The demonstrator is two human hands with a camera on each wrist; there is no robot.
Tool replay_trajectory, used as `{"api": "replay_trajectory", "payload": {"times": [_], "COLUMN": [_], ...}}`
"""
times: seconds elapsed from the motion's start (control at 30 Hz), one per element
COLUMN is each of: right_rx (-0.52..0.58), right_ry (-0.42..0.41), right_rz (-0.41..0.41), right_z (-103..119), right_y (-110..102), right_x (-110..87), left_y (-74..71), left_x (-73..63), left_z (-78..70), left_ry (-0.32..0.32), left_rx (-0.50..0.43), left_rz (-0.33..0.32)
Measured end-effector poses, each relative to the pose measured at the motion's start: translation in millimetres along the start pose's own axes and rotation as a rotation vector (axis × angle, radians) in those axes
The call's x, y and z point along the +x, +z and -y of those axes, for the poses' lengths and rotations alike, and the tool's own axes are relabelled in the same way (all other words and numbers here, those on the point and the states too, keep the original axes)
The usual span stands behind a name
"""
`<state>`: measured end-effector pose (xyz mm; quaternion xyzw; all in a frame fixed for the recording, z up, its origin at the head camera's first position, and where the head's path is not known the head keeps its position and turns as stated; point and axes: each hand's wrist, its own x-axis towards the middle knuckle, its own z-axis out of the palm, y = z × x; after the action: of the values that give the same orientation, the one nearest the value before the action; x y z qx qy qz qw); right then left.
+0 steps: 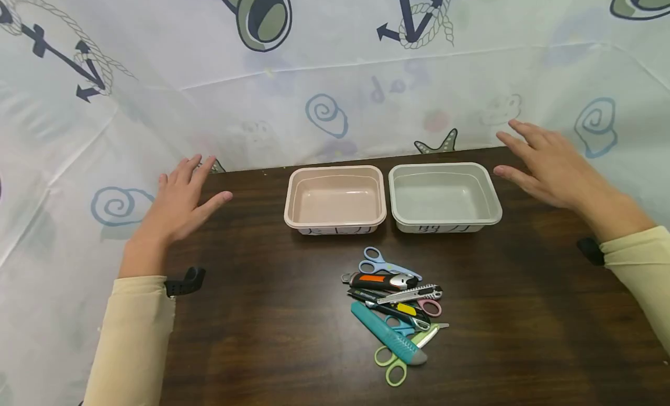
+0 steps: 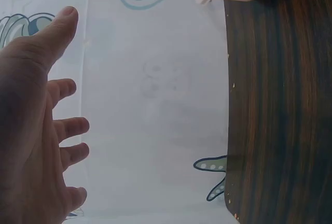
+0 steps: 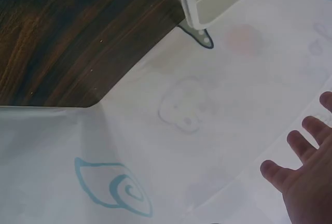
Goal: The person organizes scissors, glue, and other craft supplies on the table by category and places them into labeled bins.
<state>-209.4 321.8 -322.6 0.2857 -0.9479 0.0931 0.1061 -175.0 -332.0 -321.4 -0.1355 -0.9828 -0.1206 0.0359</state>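
Observation:
My left hand (image 1: 180, 202) hovers over the table's far left part with its fingers spread, holding nothing. On the other side my right hand (image 1: 549, 164), also empty with fingers spread, is nearest to the grey-green bin (image 1: 445, 227). Left of that bin stands a pink-beige bin (image 1: 337, 228); both look bare inside. In front of them lies a pile: blue scissors (image 1: 374, 263), a black-and-orange utility knife (image 1: 379, 281), a silver utility knife (image 1: 413, 294), a black-and-yellow knife (image 1: 405, 309), a teal cutter (image 1: 387, 333) and green scissors (image 1: 396, 371). Pink scissors (image 1: 431, 307) are partly covered.
A dark wooden table (image 1: 251, 324) carries everything. Its back edge meets a white patterned curtain (image 1: 251, 115), which also hangs along the left side. Black wrist straps (image 1: 187, 281) show at both sleeves.

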Motion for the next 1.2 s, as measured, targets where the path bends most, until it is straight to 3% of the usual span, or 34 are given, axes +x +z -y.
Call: {"api": "replay_trajectory", "payload": {"times": [0.33, 0.57, 0.67, 0.83, 1.0, 1.2], "right_rx": [-0.025, 0.034, 0.091, 0.162, 0.188, 0.214], "right_ry": [-0.069, -0.217, -0.311, -0.414, -0.435, -0.39], "right_rz": [0.016, -0.076, -0.062, 0.057, 0.156, 0.22], "right_z": [21, 59, 85, 119, 133, 143], "right_y": [1, 23, 50, 97, 126, 141], "right_x": [6.9, -0.3, -10.6, -30.3, -49.4, -64.7], "left_y": [7.5, 21.6, 35.9, 66.4, 96.4, 129.5], "left_x": [5.7, 9.3, 9.9, 12.8, 17.7, 18.0], "left_z": [-4.0, -9.5, -11.7, -14.8, -20.2, -31.0], "left_ry": [0.036, 0.046, 0.012, -0.017, -0.012, -0.004], "left_rx": [-0.005, -0.041, -0.097, -0.263, -0.399, -0.541], "left_rz": [-0.014, -0.023, 0.026, 0.061, 0.047, -0.001]}}
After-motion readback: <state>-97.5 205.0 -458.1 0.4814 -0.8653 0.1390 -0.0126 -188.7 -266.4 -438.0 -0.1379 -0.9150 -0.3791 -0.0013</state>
